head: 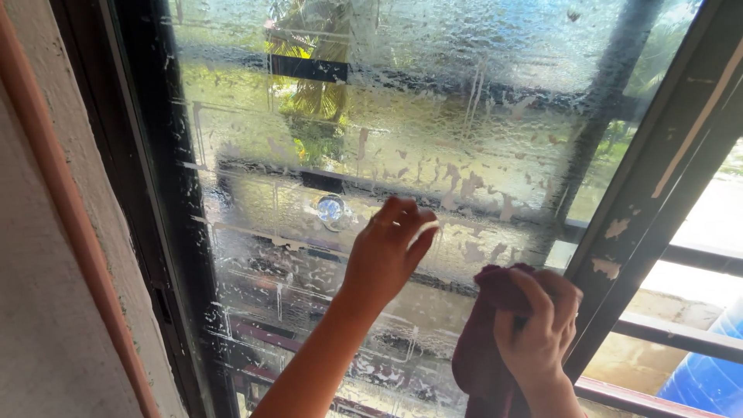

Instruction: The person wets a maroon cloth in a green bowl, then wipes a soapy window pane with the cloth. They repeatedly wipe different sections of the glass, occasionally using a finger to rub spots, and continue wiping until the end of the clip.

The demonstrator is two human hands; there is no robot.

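A glass window pane (pixel 402 116) in a dark frame is covered with soapy foam and streaks. My left hand (pixel 387 251) is raised against the pane near its middle, fingers curled, with a small white bit at the fingertips touching the glass. A small round shiny knob (pixel 331 209) sits on the glass just left of that hand. My right hand (pixel 534 329) is lower right, gripping a dark red cloth (pixel 480 348) bunched up and hanging down, close to the pane's right edge.
The dark frame post (pixel 650 193) with peeling paint runs diagonally at right. A pale wall with a pinkish edge (pixel 62 232) stands at left. Beyond the glass are horizontal bars, trees, and a blue barrel (pixel 708 379) at bottom right.
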